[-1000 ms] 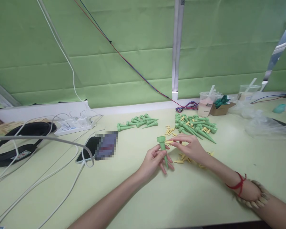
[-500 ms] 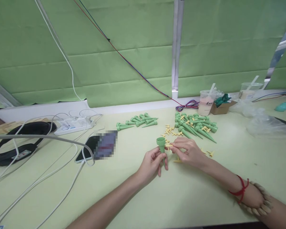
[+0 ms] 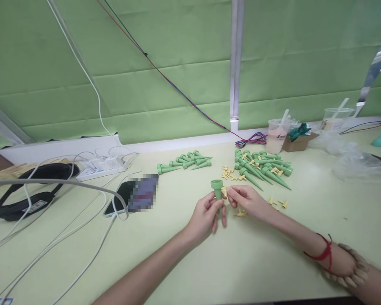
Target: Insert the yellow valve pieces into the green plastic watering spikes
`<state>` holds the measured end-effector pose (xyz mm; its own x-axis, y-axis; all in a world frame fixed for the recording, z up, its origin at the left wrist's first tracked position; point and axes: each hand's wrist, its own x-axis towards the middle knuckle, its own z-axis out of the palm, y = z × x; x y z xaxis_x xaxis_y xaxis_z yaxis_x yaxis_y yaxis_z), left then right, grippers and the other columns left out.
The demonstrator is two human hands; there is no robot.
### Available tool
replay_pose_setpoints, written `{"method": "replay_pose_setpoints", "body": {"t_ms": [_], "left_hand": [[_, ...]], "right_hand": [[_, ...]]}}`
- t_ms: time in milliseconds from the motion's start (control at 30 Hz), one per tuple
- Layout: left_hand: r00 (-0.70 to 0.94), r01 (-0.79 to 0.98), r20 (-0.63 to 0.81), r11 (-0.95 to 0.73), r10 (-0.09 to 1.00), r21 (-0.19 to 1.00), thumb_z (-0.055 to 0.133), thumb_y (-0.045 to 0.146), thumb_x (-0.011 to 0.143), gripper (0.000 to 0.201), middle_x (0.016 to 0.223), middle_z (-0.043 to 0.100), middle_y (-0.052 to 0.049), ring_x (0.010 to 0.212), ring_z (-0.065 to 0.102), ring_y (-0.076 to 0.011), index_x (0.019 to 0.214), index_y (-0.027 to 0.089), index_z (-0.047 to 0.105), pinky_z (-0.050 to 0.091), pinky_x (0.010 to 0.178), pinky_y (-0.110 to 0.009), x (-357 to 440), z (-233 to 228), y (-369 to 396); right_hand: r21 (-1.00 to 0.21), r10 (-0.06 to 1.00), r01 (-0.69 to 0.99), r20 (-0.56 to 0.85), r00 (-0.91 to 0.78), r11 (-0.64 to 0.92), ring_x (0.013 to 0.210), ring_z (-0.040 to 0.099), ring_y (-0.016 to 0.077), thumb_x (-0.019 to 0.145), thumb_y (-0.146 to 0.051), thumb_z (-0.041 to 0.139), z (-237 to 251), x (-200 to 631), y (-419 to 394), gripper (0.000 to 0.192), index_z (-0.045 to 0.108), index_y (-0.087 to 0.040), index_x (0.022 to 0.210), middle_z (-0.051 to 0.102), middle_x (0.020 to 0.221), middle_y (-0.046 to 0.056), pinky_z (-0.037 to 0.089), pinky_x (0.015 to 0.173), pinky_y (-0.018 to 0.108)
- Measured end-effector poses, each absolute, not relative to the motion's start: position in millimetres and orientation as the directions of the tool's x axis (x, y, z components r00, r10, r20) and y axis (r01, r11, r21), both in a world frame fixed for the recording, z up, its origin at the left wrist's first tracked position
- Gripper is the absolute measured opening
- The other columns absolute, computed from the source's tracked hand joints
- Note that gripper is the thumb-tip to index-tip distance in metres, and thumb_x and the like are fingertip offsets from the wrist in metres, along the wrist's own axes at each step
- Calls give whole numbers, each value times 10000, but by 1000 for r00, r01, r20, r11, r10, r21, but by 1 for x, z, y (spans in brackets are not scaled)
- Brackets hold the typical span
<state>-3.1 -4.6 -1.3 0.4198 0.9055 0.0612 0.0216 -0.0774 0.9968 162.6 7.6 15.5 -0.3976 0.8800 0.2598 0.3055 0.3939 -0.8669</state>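
My left hand [image 3: 206, 214] is closed round a green plastic watering spike [image 3: 217, 189], which it holds upright with the wide threaded end on top. In my right hand [image 3: 245, 201], thumb and fingers pinch a small yellow valve [image 3: 224, 191] against the side of that spike. Whether the valve sits in the spike, I cannot tell. More yellow valves [image 3: 229, 173] lie loose beyond the hands, and another yellow valve [image 3: 240, 213] lies just under my right hand. A large pile of green spikes [image 3: 263, 165] is behind, with a smaller group of green spikes [image 3: 184, 160] further left.
At left are a phone [image 3: 122, 195], a black headset strap [image 3: 55, 171], white cables and a power strip [image 3: 101, 166]. A drink cup [image 3: 275, 136], a small cardboard box [image 3: 296, 143] and clear plastic bags [image 3: 349, 163] stand or lie at back right.
My right hand has turned slightly, and the yellow valve in its fingers has swung from lying level to a more upright angle beside the spike. The left hand keeps its hold.
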Motion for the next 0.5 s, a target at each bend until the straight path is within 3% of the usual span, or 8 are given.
{"method": "replay_pose_setpoints", "body": {"t_ms": [133,267,367,500], "left_hand": [[398,-128,-6,62,917,990,493,465,787,317,562,455,56,345,472,-54,885,163,494,279,287,-148,5,5,-8],[380,-104,-26,71,924,992,500,474,779,328,532,449,61,329,463,-57,875,160,503,250,271,-144,3,5,-11],[382,-63,-22,50,924,997,480,454,799,305,542,461,54,344,477,-67,892,164,499,249,265,-143,2,2,-15],[365,18,17,-26,931,1000,450,418,826,277,569,479,40,355,480,-70,899,156,502,231,271,-155,3,1,-19]], "right_hand": [[-502,738,551,547,-395,666,686,506,137,901,-310,373,19,167,10,242,523,-181,761,566,735,33,390,634,252],[-218,600,627,627,-497,748,615,457,137,914,-245,329,12,171,15,261,501,-177,730,509,700,38,355,575,249],[-239,597,615,642,-481,752,590,427,127,910,-211,321,7,169,12,265,478,-178,699,472,676,25,341,560,240],[-486,710,526,567,-418,698,618,446,118,901,-193,342,12,162,1,260,473,-183,676,468,655,4,343,594,235]]}}
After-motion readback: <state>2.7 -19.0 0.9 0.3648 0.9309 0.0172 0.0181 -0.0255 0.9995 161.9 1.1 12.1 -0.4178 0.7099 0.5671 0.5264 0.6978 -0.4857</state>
